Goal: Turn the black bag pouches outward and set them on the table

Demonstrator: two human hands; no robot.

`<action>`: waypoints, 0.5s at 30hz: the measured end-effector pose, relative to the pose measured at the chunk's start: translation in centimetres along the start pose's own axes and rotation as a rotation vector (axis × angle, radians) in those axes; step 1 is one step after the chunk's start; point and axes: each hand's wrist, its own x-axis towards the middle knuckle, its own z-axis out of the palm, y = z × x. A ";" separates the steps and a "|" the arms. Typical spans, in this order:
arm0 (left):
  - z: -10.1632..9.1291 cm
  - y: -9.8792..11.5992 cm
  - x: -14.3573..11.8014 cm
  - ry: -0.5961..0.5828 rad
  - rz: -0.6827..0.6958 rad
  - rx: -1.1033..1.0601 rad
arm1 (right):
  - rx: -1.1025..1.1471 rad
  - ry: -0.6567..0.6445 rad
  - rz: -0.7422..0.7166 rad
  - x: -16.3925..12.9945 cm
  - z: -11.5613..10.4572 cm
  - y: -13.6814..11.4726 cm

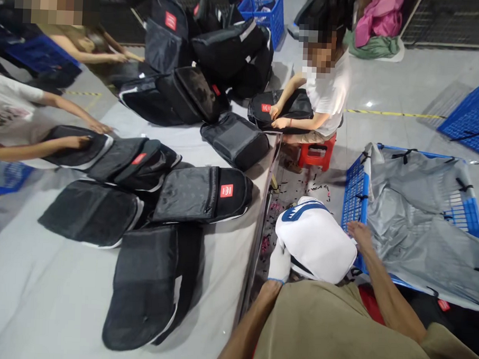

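Observation:
A white backpack-like bag with blue lettering is held in front of my torso, above the floor between the table and the crate. My left hand, in a white glove with a blue cuff, grips its left side; the bag partly hides those fingers. At the bag's right edge is my bare right hand, its fingers bent against the white fabric, and the bag appears to be supported between both hands. A dark opening shows along the bag's lower left side.
Black backpacks lie on the pale table at left, with more piled at the back. A blue crate lined with grey plastic stands at right. Ahead, a person on a red stool handles a black bag. Two co-workers are at left.

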 end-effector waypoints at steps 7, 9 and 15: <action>-1.0 2.7 -0.4 0.056 0.002 0.068 | -0.162 -0.436 -0.298 -3.1 1.3 -7.9; -0.4 2.2 -1.2 0.063 0.033 0.035 | -0.357 -0.352 -0.340 -5.3 2.4 -7.7; 3.1 -0.5 0.0 -0.071 0.021 -0.119 | -0.569 -0.028 -0.205 -6.5 5.9 -1.6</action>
